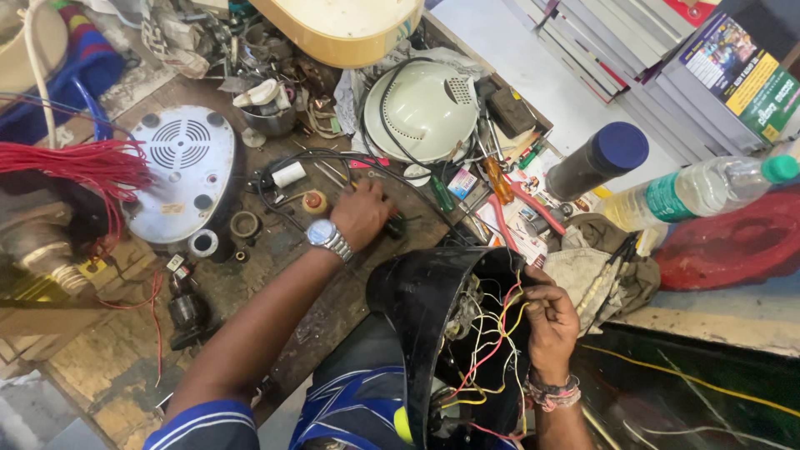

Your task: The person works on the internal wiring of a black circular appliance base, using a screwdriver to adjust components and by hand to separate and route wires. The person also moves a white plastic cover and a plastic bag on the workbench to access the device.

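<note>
My left hand (pixel 363 212), a metal wristwatch (pixel 327 237) on its wrist, reaches over the cluttered workbench (pixel 333 308) and closes on a small dark object (pixel 395 227) among black cables. My right hand (pixel 550 321) is inside an open black appliance housing (pixel 425 308) resting on my lap, its fingers pinching yellow wires (pixel 510 321) in a tangle of red, yellow and white leads.
On the bench lie a round grey vented plate (pixel 179 171), a cream dome-shaped cover (pixel 425 108), red pliers (pixel 521 208), screwdrivers and a bundle of red wire (pixel 75 162). At right stand a blue-capped canister (pixel 596 158), a clear plastic bottle (pixel 700 187), stacked books and a red cloth.
</note>
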